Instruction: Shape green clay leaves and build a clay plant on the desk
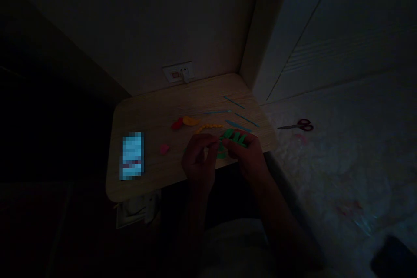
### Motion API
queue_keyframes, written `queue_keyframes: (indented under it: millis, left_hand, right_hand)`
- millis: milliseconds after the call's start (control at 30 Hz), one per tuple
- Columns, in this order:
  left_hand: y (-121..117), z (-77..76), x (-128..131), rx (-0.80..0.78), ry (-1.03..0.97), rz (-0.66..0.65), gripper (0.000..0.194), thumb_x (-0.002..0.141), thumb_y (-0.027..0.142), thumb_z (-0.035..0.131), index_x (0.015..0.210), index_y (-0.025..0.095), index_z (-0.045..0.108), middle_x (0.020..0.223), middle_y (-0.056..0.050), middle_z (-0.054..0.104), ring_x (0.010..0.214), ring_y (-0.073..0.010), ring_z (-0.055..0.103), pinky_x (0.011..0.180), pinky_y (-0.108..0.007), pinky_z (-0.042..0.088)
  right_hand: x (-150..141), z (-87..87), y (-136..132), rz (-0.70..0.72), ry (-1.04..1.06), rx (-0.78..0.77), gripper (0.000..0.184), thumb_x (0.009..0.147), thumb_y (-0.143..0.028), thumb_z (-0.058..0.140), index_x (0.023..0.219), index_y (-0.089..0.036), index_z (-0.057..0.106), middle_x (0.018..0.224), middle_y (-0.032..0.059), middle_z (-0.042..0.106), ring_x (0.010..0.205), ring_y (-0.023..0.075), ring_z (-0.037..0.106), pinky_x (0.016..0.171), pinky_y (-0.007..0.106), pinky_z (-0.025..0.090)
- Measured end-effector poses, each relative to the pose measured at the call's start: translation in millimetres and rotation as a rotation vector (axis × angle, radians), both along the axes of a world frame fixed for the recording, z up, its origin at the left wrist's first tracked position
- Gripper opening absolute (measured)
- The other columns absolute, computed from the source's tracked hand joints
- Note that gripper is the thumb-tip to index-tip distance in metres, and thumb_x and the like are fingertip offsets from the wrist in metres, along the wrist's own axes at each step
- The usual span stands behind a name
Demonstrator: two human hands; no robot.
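Over the front of a wooden table, my right hand (244,150) holds a green modelling-clay piece (230,133) with leaf-like lobes between thumb and fingers. My left hand (201,156) is closed in a pinch, its fingertips meeting at the left edge of that green clay. The dim light and the fingers hide the exact spot where they grip. More green clay (221,155) shows below the hands. Just beyond them lies a beaded strip of yellow clay (211,126). Past that are an orange-yellow lump (190,120) and a red lump (177,124), side by side. A pink lump (164,149) sits to the left.
Several thin blue modelling tools (246,120) lie at the right of the table (150,108). A lit phone (132,156) rests at its left. Behind is a wall socket (178,72) with a plug. Scissors (296,126) lie on a pale surface to the right.
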State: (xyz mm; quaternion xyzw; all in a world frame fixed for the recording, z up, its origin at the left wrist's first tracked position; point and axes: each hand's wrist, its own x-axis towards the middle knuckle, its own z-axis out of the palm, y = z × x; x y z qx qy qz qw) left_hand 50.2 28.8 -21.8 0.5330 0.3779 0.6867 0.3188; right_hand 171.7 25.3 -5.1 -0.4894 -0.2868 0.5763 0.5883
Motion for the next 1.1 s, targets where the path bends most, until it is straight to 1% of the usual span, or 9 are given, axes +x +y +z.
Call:
queue_keyframes:
  millis: [167, 267, 400, 500, 633, 733, 867, 967, 1100]
  left_hand:
    - [-1.4, -3.0, -1.5, 0.007, 0.049, 0.023, 0.006, 0.091, 0.024, 0.080, 0.097, 0.025, 0.083, 0.096, -0.004, 0.074, 0.089, -0.0162, 0.070, 0.076, -0.028, 0.058]
    - [-2.3, -4.9, -1.4, 0.029, 0.089, 0.026, 0.010, 0.092, 0.022, 0.080, 0.099, 0.027, 0.083, 0.097, -0.003, 0.075, 0.092, -0.0173, 0.071, 0.080, -0.030, 0.059]
    - [-3.4, -4.8, 0.6, 0.048, 0.089, -0.004, 0.021, 0.092, 0.016, 0.078, 0.106, 0.030, 0.084, 0.100, -0.003, 0.075, 0.094, -0.0164, 0.071, 0.081, -0.029, 0.059]
    - [-4.0, -4.4, 1.2, 0.056, 0.094, -0.035, 0.025, 0.093, 0.016, 0.077, 0.111, 0.032, 0.084, 0.104, -0.003, 0.075, 0.098, -0.0174, 0.072, 0.084, -0.030, 0.059]
    - [-4.7, -4.6, 0.8, 0.043, 0.119, -0.047, 0.022, 0.095, 0.019, 0.075, 0.111, 0.031, 0.083, 0.106, -0.005, 0.075, 0.101, -0.0191, 0.072, 0.087, -0.033, 0.059]
    - [-5.6, -4.7, 1.4, 0.020, 0.077, -0.054, 0.017, 0.094, 0.022, 0.076, 0.109, 0.029, 0.083, 0.106, -0.006, 0.074, 0.101, -0.0198, 0.071, 0.086, -0.033, 0.060]
    - [-5.4, -2.8, 1.0, -0.029, -0.024, -0.069, 0.025, 0.093, 0.026, 0.078, 0.118, 0.029, 0.079, 0.108, -0.005, 0.073, 0.094, -0.0170, 0.070, 0.081, -0.028, 0.059]
    - [-3.1, -0.5, -2.9, -0.003, 0.032, -0.076, 0.020, 0.093, 0.027, 0.078, 0.113, 0.028, 0.081, 0.105, -0.005, 0.072, 0.093, -0.0168, 0.069, 0.080, -0.028, 0.059]
    - [-0.5, 1.1, -8.1, 0.028, 0.092, -0.070, 0.014, 0.090, 0.019, 0.080, 0.102, 0.027, 0.082, 0.101, -0.003, 0.070, 0.092, -0.0154, 0.068, 0.078, -0.026, 0.057]
  right_hand:
    - [-0.4, -1.0, -0.2, -0.003, -0.033, -0.004, 0.023, 0.062, -0.034, 0.094, 0.071, -0.021, 0.077, 0.062, -0.0031, 0.066, 0.052, 0.0103, 0.051, 0.048, 0.023, 0.045]
    - [-1.6, -1.2, -1.1, -0.031, -0.046, 0.004, 0.025, 0.065, -0.035, 0.093, 0.066, -0.021, 0.073, 0.058, -0.0046, 0.060, 0.050, 0.0093, 0.048, 0.046, 0.023, 0.044]
    - [-4.5, 0.7, -1.8, -0.080, -0.035, 0.015, 0.030, 0.065, -0.035, 0.092, 0.060, -0.021, 0.067, 0.054, -0.0061, 0.053, 0.048, 0.0082, 0.044, 0.047, 0.022, 0.043]
    - [-6.5, 2.5, -1.9, -0.092, -0.026, 0.022, 0.028, 0.066, -0.036, 0.091, 0.060, -0.021, 0.068, 0.055, -0.0058, 0.053, 0.050, 0.0083, 0.043, 0.048, 0.023, 0.043]
    - [-7.3, 3.6, -2.4, -0.095, -0.031, 0.015, 0.026, 0.066, -0.037, 0.091, 0.062, -0.021, 0.071, 0.056, -0.0050, 0.055, 0.052, 0.0093, 0.045, 0.051, 0.024, 0.045]
    - [-6.9, 3.6, -3.1, -0.086, -0.028, 0.010, 0.028, 0.065, -0.037, 0.091, 0.060, -0.021, 0.069, 0.056, -0.0047, 0.056, 0.052, 0.0097, 0.046, 0.051, 0.024, 0.044]
    - [-6.0, 3.6, -3.7, -0.034, 0.001, 0.006, 0.029, 0.064, -0.037, 0.092, 0.060, -0.021, 0.069, 0.056, -0.0048, 0.056, 0.051, 0.0087, 0.045, 0.050, 0.023, 0.042]
    - [-4.5, 4.4, -4.0, 0.003, -0.013, -0.034, 0.029, 0.061, -0.039, 0.093, 0.063, -0.021, 0.071, 0.057, -0.0046, 0.058, 0.051, 0.0091, 0.046, 0.049, 0.023, 0.040]
    - [-1.7, 5.2, -4.3, 0.039, -0.022, -0.059, 0.030, 0.061, -0.042, 0.093, 0.069, -0.021, 0.073, 0.059, -0.0042, 0.060, 0.052, 0.0092, 0.046, 0.049, 0.023, 0.039]
